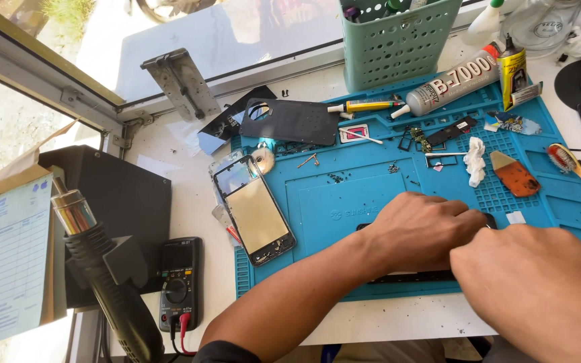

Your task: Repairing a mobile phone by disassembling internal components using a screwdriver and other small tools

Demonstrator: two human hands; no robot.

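Both hands work on a dark, flat phone body [408, 275] lying on the blue silicone repair mat [324, 202], near the mat's front edge. Only its black edges show, since the hands cover most of it.

Left hand [421, 228]: palm down, fingers curled, pressing on top of the phone body. Whether the fingers pinch anything cannot be told.

Right hand [539, 286]: closed loosely, knuckles up, just beside the left hand and touching it at the fingertips. Whether it holds a tool cannot be told.

Surrounding items on the mat:
- 1 opened phone frame [255, 212], tilted, at the mat's left edge.
- 1 black back cover [290, 121] at the rear left.
- 1 grey adhesive tube [448, 84] and 1 slim yellow tube [366, 105] at the rear.
- 1 orange pry pick [516, 176] and a white crumpled wipe [475, 161] to the right.

Off the mat: a digital multimeter [179, 282] and a hot-air gun [112, 282] at the left, and a green perforated basket [398, 40] at the rear.
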